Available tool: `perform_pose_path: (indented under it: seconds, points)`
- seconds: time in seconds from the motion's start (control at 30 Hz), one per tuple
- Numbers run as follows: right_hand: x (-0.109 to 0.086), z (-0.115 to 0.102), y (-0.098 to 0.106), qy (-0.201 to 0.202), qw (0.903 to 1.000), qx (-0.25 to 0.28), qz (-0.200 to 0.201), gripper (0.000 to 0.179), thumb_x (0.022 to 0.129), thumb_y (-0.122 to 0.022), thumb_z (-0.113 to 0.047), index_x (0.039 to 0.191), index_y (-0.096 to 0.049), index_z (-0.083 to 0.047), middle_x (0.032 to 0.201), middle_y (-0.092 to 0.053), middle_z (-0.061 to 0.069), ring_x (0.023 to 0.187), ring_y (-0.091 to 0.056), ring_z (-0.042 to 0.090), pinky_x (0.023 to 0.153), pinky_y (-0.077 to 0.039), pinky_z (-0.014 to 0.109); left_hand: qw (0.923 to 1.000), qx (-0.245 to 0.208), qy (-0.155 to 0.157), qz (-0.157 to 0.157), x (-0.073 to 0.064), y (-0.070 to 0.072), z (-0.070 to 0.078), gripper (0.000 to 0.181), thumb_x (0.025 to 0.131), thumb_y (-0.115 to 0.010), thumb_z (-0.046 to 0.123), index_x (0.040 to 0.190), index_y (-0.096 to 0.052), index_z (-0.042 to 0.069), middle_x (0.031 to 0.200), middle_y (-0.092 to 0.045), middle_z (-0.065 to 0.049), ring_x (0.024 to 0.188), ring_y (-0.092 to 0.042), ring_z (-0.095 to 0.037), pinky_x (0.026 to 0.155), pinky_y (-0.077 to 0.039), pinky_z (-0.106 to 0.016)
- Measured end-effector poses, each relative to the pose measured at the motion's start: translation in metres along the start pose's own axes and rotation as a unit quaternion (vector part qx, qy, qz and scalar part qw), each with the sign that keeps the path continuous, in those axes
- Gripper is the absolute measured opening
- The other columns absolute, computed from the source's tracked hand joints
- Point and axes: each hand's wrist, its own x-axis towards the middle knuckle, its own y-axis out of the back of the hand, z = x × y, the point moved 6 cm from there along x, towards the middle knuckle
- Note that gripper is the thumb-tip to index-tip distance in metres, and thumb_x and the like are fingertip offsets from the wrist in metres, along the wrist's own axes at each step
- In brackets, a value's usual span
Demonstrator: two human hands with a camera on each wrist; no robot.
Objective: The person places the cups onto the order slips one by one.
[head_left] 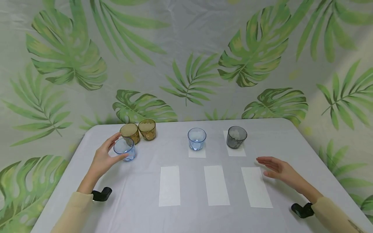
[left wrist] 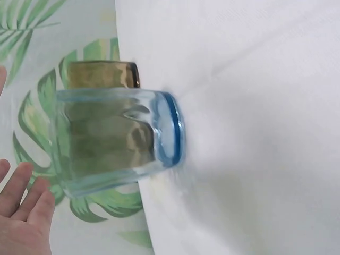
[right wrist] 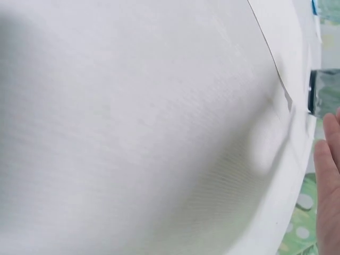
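Note:
My left hand reaches around a clear blue glass at the left of the table, thumb in front of it and fingers behind. In the left wrist view the fingers stand apart from the glass. Two amber glasses stand close behind it. On the right, my right hand hovers over the table with fingers extended, holding nothing. Nearest to it are a grey glass and a white paper strip. Another blue glass stands left of the grey one.
The grey glass and the middle blue glass each stand on a paper strip. Two more white strips lie in the front row on the white tablecloth. A leaf-patterned cloth hangs behind the table.

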Motion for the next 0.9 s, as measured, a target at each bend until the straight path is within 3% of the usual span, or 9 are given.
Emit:
perform_pose_path:
  seconds: [0.13,0.23,0.5,0.63,0.7,0.77,0.9]
  points:
    - [-0.006,0.000,-0.004,0.003,1.0000,-0.002,-0.002,0.047,0.093,-0.062,-0.004,0.136,-0.046,0.002,0.135,-0.050,0.024,0.120,-0.045,-0.007,0.096,-0.035,0.006,0.9993,0.000,0.035,-0.009,-0.002,0.002,-0.012,0.084,0.078,-0.081,0.011,0.147,-0.034,0.001,0.148,-0.034,-0.021,0.131,-0.033,-0.047,0.108,-0.031,-0.043]
    - [-0.011,0.001,-0.006,0.005,1.0000,-0.006,0.001,0.047,0.092,-0.063,-0.005,0.136,-0.047,0.002,0.135,-0.051,0.022,0.120,-0.045,-0.008,0.096,-0.034,0.006,0.9985,-0.003,0.051,-0.018,-0.003,0.001,-0.020,0.085,0.079,-0.080,0.013,0.147,-0.032,0.000,0.149,-0.032,-0.022,0.131,-0.032,-0.049,0.107,-0.030,-0.051]
    - [-0.020,0.001,-0.013,-0.016,0.9997,-0.019,0.005,0.047,0.091,-0.066,-0.010,0.134,-0.050,-0.001,0.134,-0.052,0.019,0.119,-0.041,-0.013,0.095,-0.032,0.004,0.9959,-0.011,0.080,-0.042,-0.003,-0.006,-0.036,0.087,0.081,-0.079,0.017,0.149,-0.027,-0.001,0.150,-0.029,-0.024,0.134,-0.029,-0.046,0.108,-0.029,-0.047]
    - [-0.023,0.002,-0.018,-0.031,0.9992,-0.025,0.001,0.049,0.090,-0.068,-0.014,0.134,-0.050,-0.003,0.135,-0.050,0.020,0.119,-0.038,-0.015,0.094,-0.031,0.004,0.9967,-0.014,0.071,-0.036,-0.003,-0.008,-0.040,0.085,0.081,-0.078,0.015,0.148,-0.029,-0.003,0.148,-0.032,-0.024,0.133,-0.032,-0.042,0.108,-0.031,-0.021]
    - [-0.025,0.004,-0.020,-0.036,0.9989,-0.029,0.000,0.050,0.089,-0.069,-0.015,0.134,-0.051,-0.003,0.135,-0.050,0.019,0.118,-0.037,-0.016,0.094,-0.031,0.004,0.9967,-0.018,0.072,-0.034,-0.002,-0.009,-0.040,0.084,0.081,-0.078,0.014,0.147,-0.029,-0.003,0.148,-0.033,-0.023,0.133,-0.033,-0.041,0.105,-0.031,-0.015]
    - [-0.026,0.004,-0.021,-0.033,0.9989,-0.033,0.001,0.051,0.088,-0.070,-0.015,0.134,-0.051,-0.002,0.135,-0.051,0.019,0.118,-0.038,-0.016,0.094,-0.031,0.004,0.9967,-0.022,0.072,-0.030,-0.002,-0.010,-0.040,0.083,0.081,-0.078,0.013,0.146,-0.030,-0.004,0.147,-0.035,-0.024,0.132,-0.034,-0.041,0.106,-0.033,-0.019]
    - [-0.028,0.004,-0.024,-0.029,0.9985,-0.046,0.000,0.053,0.086,-0.072,-0.016,0.133,-0.052,-0.001,0.134,-0.052,0.020,0.118,-0.037,-0.016,0.094,-0.030,0.002,0.9966,-0.032,0.074,-0.020,-0.001,-0.011,-0.040,0.081,0.080,-0.079,0.010,0.145,-0.032,-0.005,0.145,-0.037,-0.024,0.130,-0.036,-0.041,0.106,-0.034,-0.043]
